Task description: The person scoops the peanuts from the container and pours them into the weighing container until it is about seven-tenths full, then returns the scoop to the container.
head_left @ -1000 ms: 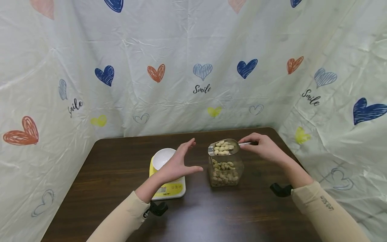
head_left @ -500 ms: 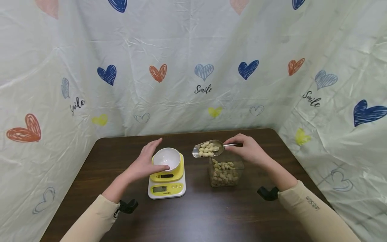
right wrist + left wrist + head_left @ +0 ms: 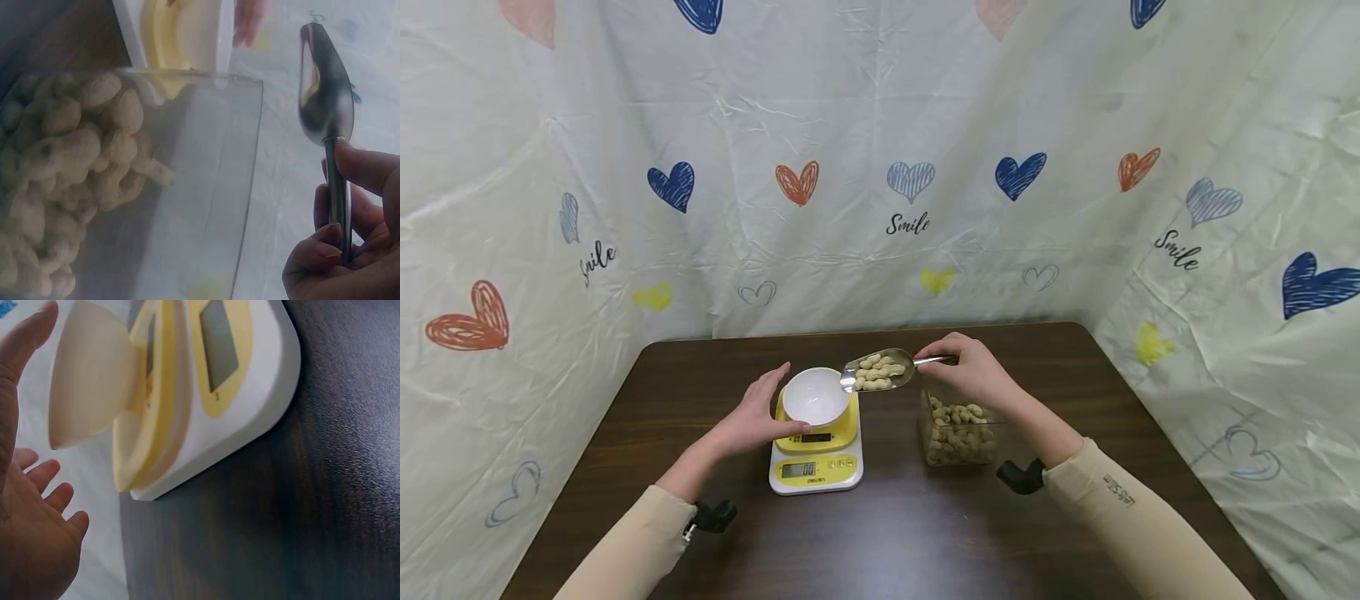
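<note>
My right hand pinches the handle of a metal scoop between thumb and fingers. Several unshelled peanuts lie in the scoop, whose lip hangs at the right rim of a white bowl. The bowl stands on a yellow and white kitchen scale, and its display reads about zero. At the bowl's left side is my left hand, fingers extended and thumb spread toward the near rim; whether it touches the bowl is hard to tell.
A clear square container partly filled with peanuts stands right of the scale, below my right forearm. All of it rests on a dark wooden table. A white curtain printed with hearts hangs behind and at both sides.
The right hand has carried the peanut-filled scoop leftward from above the container to the bowl's rim. My left hand has moved left, from over the scale to the bowl's left side.
</note>
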{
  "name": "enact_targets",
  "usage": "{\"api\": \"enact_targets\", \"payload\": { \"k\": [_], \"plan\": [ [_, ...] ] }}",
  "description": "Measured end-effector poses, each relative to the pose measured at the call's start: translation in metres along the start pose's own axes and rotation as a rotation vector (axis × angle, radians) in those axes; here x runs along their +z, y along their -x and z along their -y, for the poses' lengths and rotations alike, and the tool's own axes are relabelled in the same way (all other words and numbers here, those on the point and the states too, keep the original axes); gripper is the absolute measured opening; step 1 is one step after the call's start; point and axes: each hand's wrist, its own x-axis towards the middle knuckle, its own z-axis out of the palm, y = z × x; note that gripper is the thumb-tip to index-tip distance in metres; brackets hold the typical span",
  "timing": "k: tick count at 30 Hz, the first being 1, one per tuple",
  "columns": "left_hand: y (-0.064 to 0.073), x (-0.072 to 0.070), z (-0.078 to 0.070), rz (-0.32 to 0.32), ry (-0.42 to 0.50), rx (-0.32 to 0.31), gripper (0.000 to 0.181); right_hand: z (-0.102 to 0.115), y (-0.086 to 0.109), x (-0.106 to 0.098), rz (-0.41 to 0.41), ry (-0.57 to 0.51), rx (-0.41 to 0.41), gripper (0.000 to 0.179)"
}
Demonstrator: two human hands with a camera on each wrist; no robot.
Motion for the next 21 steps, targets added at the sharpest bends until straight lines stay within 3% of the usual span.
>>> {"api": "enact_targets", "payload": {
  "k": [6,21],
  "plan": [
    [-0.004,0.006,0.007,0.018,0.012,-0.017,0.121,0.004,-0.010,0.013,0.000,0.023,0.018,0.021],
    [-0.007,0.012,0.009,0.016,0.020,-0.034,0.119,0.006,-0.034,0.035,0.003,0.147,0.021,0.015]
  ]
}}
